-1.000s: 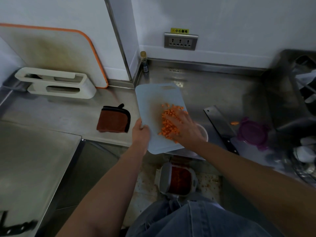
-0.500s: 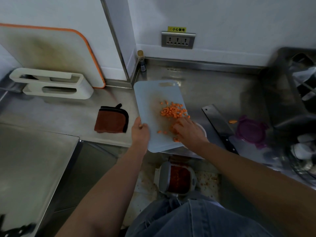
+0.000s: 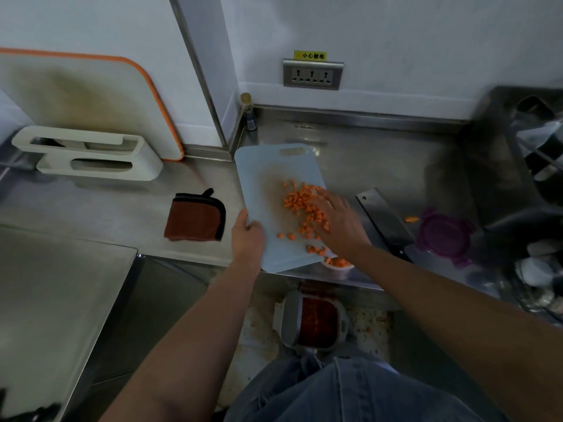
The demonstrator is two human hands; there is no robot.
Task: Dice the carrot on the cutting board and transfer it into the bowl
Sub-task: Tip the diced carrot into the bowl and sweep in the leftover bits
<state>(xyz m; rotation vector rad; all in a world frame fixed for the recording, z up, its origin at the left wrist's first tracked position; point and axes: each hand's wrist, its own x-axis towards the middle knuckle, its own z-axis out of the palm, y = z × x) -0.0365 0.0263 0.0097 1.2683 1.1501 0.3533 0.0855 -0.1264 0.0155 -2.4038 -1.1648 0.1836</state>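
A pale blue cutting board [image 3: 268, 166] lies tilted over the counter's front edge. Diced carrot [image 3: 300, 202] is spread over its right half. My left hand [image 3: 247, 239] grips the board's left edge near the front corner. My right hand [image 3: 338, 223] lies flat with straight fingers on the carrot pieces at the board's right side. A small white bowl [image 3: 338, 266] sits under the board's front right corner, partly hidden, with orange carrot pieces inside.
A cleaver [image 3: 384, 222] lies right of the board beside a purple lid [image 3: 443, 236] and a carrot scrap [image 3: 411, 219]. A brown cloth [image 3: 195, 219] lies to the left. A bin [image 3: 313, 322] of carrot waste stands on the floor below. A dish rack [image 3: 539, 166] fills the right.
My right hand swept carrot pieces toward the front right corner, then reached back up the board onto the remaining pile. Fewer pieces lie on the board. The left hand keeps its grip.
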